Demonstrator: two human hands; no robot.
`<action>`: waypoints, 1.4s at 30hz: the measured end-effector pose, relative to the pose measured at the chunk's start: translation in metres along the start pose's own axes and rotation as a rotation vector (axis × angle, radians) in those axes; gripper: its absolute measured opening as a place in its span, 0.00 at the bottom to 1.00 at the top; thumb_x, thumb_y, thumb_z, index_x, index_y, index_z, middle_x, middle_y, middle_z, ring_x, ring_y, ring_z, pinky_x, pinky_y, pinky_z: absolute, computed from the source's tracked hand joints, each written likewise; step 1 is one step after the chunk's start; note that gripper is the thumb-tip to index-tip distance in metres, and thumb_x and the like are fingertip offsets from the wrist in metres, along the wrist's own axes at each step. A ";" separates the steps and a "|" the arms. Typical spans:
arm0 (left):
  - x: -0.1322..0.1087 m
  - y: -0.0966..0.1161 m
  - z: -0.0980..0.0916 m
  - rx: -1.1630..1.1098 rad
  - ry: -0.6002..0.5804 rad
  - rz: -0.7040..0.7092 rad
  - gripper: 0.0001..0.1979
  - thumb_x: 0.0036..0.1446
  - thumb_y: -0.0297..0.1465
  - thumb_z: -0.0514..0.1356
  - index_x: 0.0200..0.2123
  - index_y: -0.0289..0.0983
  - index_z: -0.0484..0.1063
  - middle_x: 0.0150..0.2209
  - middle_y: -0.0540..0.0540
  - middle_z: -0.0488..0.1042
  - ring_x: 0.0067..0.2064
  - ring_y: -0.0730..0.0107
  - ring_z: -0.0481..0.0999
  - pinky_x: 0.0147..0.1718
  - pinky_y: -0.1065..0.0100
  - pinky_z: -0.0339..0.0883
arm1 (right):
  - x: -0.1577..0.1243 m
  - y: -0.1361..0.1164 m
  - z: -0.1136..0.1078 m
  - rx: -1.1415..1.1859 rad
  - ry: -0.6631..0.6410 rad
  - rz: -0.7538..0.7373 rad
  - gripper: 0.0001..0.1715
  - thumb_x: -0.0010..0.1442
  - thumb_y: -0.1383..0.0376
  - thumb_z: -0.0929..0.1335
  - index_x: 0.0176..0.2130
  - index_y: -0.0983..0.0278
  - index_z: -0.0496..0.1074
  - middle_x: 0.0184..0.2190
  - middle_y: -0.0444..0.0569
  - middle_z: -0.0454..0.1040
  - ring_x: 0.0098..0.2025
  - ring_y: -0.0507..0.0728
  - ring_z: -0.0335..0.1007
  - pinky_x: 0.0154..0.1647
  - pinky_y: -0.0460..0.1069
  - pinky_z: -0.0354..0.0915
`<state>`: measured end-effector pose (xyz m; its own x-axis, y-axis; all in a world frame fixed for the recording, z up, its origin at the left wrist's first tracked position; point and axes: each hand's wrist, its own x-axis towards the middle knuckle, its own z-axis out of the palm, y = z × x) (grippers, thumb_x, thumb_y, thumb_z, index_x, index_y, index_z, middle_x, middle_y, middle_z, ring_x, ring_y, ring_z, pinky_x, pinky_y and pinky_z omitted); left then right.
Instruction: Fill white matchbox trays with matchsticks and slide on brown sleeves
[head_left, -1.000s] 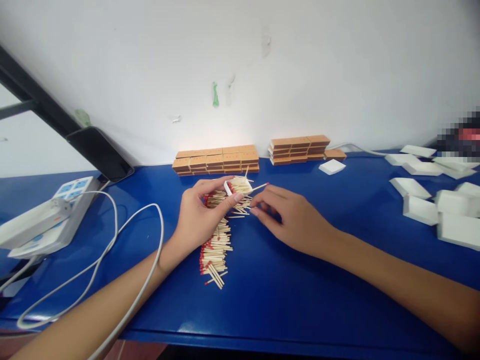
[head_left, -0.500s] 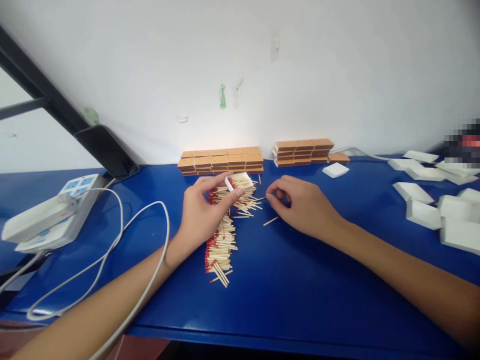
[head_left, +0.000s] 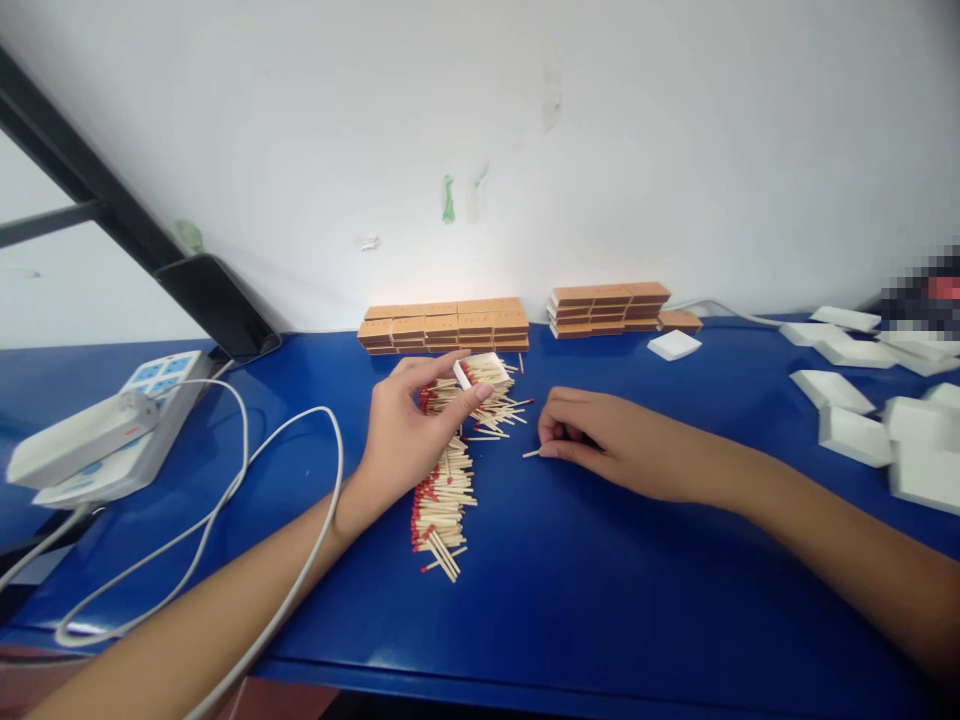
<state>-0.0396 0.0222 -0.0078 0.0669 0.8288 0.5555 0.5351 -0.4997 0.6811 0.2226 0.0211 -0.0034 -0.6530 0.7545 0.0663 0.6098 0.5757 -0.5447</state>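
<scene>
My left hand (head_left: 411,420) grips a small white matchbox tray (head_left: 462,374) between thumb and fingers, with red-tipped matches lying inside it. Under and in front of that hand spreads a long pile of loose matches (head_left: 446,500), most heads pointing left. To the right of the pile, my right hand (head_left: 600,440) is closed low over the table. A single match (head_left: 531,454) sticks out leftward from its pinched thumb and fingertips; the match's other end is hidden by the fingers.
Stacked orange-brown matchboxes (head_left: 450,325) and a second stack (head_left: 609,308) line the wall. White empty trays (head_left: 855,435) lie scattered at the right, one tray (head_left: 675,345) nearer the middle. At the left are a power strip (head_left: 161,400), a phone (head_left: 217,305) and a looping white cable (head_left: 335,450).
My right hand has moved toward me, from beside a match at the pile's edge to the lone match on the table, and its fingers now close on it. My left hand keeps the tray.
</scene>
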 end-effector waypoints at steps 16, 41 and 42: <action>0.001 0.001 0.000 -0.023 0.009 0.038 0.18 0.58 0.39 0.74 0.52 0.46 0.83 0.46 0.46 0.84 0.45 0.60 0.81 0.49 0.55 0.76 | 0.021 -0.010 0.021 0.177 0.320 0.020 0.09 0.69 0.64 0.66 0.46 0.62 0.75 0.31 0.44 0.75 0.30 0.54 0.68 0.34 0.50 0.65; 0.002 0.000 -0.001 -0.024 0.006 0.062 0.17 0.59 0.38 0.73 0.51 0.44 0.83 0.48 0.45 0.84 0.50 0.59 0.81 0.51 0.57 0.74 | 0.025 -0.024 0.048 0.321 0.363 0.092 0.03 0.61 0.64 0.77 0.33 0.60 0.81 0.25 0.40 0.75 0.27 0.52 0.64 0.31 0.49 0.59; 0.002 0.000 -0.001 -0.023 0.007 0.060 0.17 0.59 0.38 0.73 0.51 0.44 0.83 0.48 0.45 0.84 0.50 0.59 0.81 0.51 0.57 0.74 | 0.025 -0.025 0.049 0.284 0.357 0.063 0.04 0.61 0.66 0.77 0.33 0.60 0.81 0.26 0.41 0.75 0.28 0.52 0.65 0.32 0.49 0.60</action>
<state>-0.0400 0.0233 -0.0063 0.0924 0.7954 0.5990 0.5106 -0.5543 0.6573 0.1684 0.0099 -0.0292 -0.3927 0.8753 0.2821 0.4639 0.4534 -0.7610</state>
